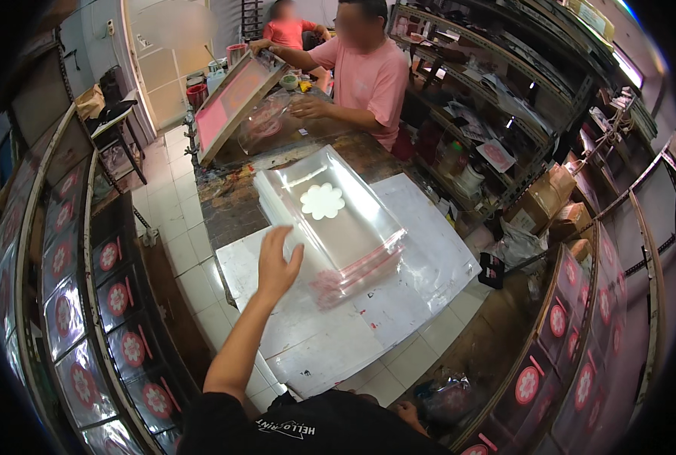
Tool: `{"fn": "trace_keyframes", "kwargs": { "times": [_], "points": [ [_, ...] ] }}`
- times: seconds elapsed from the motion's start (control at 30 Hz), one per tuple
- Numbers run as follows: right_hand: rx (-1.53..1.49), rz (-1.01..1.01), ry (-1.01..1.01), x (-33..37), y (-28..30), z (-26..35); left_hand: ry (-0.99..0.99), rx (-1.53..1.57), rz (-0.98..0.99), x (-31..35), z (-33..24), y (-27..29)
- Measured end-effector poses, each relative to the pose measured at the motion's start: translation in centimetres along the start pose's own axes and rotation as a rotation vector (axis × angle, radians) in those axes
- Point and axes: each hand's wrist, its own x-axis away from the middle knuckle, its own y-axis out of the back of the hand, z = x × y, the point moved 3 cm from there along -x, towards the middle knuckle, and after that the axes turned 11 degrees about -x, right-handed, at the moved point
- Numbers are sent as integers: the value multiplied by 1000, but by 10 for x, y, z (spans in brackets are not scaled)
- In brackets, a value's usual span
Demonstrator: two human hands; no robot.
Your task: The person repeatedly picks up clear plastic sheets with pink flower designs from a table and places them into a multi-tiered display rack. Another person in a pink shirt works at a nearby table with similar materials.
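A stack of clear plastic bags [353, 227] with pink-printed ends lies on the white-covered part of the table. On its top shows a white flower shape [322, 201]. My left hand [279, 265] hovers at the stack's near left edge, fingers stretched and holding nothing. Low in the view, my right hand [410, 417] is beside my dark shirt, mostly hidden by it. Next to that hand is a shiny clear plastic piece [445, 398] with a faint pink print; whether the fingers hold it cannot be made out.
Across the table [235, 212], a person in pink [372, 83] tilts up a printing screen frame [239, 106] over a clear bag. Another person [285, 32] is behind. Racks with flower-printed bags stand left [118, 299] and right [530, 385]. Cluttered shelves [497, 83] stand far right.
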Motion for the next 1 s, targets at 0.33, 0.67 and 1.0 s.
{"fn": "trace_keyframes", "kwargs": {
  "times": [0.33,0.67,1.0],
  "points": [
    [-301,-123,-68,-14,-9,-76,-275,-706,106,-130,2,-98],
    [-511,-217,-81,-5,-37,-132,-636,-707,189,-89,-79,-132],
    [-1206,406,753,122,38,244,-939,-376,671,99,-255,-125]
  ]
}}
